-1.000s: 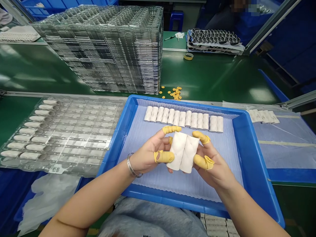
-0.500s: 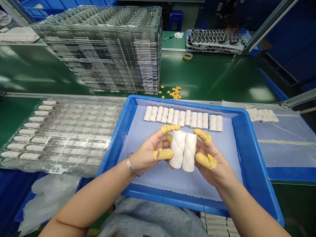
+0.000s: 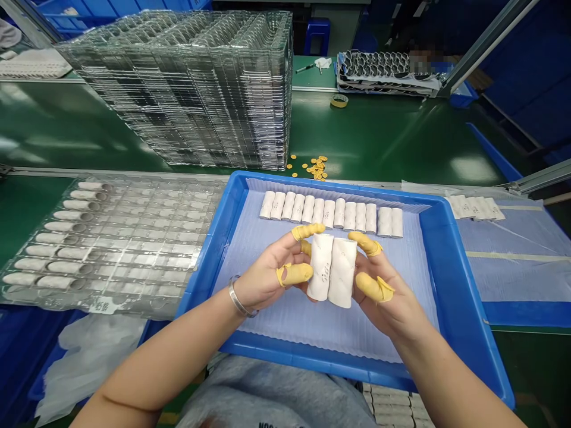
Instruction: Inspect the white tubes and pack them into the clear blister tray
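Observation:
My left hand point(image 3: 267, 270) and my right hand point(image 3: 383, 291) hold a pair of white paper-wrapped rolls point(image 3: 332, 270) upright and side by side between them, above the blue tray's liner. Both hands wear yellow finger cots, and a metal bangle point(image 3: 236, 297) circles my left wrist. The rolls' lower ends are close to the pale blue liner point(image 3: 276, 315), but contact cannot be told. Behind my hands, a row of similar white rolls point(image 3: 330, 214) lies on the liner. The blue plastic tray's rim point(image 3: 312, 356) passes beneath my forearms.
To the left lies a clear blister tray point(image 3: 134, 238) holding white rolls. Behind it rises a tall stack of clear trays point(image 3: 178, 89). Small gold discs point(image 3: 316, 167) and a tape roll point(image 3: 339, 101) lie on the green bench. A co-worker's dark sleeve point(image 3: 428, 30) shows far right.
The pair of rolls has turned from leaning to nearly upright between my hands. My right thumb has shifted along the rolls, and the view has moved slightly.

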`<state>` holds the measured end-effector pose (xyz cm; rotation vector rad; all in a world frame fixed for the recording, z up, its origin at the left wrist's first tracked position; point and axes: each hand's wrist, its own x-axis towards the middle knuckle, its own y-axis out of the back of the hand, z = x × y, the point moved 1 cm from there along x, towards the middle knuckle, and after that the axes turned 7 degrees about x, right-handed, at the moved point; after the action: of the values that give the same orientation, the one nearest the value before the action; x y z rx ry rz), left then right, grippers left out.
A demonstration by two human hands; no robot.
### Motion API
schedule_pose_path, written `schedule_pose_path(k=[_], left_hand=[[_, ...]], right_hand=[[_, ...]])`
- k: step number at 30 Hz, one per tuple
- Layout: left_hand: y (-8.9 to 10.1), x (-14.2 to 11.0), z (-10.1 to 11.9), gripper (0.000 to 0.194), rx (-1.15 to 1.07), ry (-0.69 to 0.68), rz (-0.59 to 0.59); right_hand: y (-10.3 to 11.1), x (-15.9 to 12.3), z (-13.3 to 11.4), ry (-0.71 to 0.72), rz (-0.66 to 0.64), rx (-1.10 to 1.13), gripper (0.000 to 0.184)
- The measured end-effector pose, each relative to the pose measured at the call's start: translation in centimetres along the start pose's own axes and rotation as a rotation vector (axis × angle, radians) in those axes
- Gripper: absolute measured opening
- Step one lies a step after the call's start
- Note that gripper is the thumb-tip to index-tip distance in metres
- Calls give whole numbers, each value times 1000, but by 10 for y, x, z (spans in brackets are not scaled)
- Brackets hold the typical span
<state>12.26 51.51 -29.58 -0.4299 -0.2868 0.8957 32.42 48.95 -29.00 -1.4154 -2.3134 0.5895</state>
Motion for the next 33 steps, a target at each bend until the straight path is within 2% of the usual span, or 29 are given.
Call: schedule_pose_path(k=[4, 8, 12, 14, 16, 20, 27, 31, 33], left_hand=[[2, 0, -5, 64, 150, -89, 26], [2, -3, -7, 66, 350, -156, 33], [-3, -7, -2, 50, 746, -460, 84], [-5, -7, 1, 43, 855, -587, 87], [-7, -6, 2, 39, 885, -634, 91], [-7, -5, 4, 37, 902, -650, 92], [-8, -7, 4, 37, 888, -579, 100], [-6, -4, 3, 27, 903, -532, 93], [-5, 0, 1, 23, 864, -479, 127]], right_hand=[[0, 1, 6, 88, 21, -92, 56], [-2, -2, 9, 177, 79, -189, 49], [-2, -6, 9, 355, 129, -455, 42], [-2, -8, 9, 417, 126, -554, 46], [-1, -8, 10, 461, 123, -601, 49], [2, -7, 12, 490, 121, -629, 47], [-1, -8, 10, 444, 177, -623, 34], [-1, -5, 12, 424, 172, -616, 36], [3, -7, 14, 381, 181, -607, 37]])
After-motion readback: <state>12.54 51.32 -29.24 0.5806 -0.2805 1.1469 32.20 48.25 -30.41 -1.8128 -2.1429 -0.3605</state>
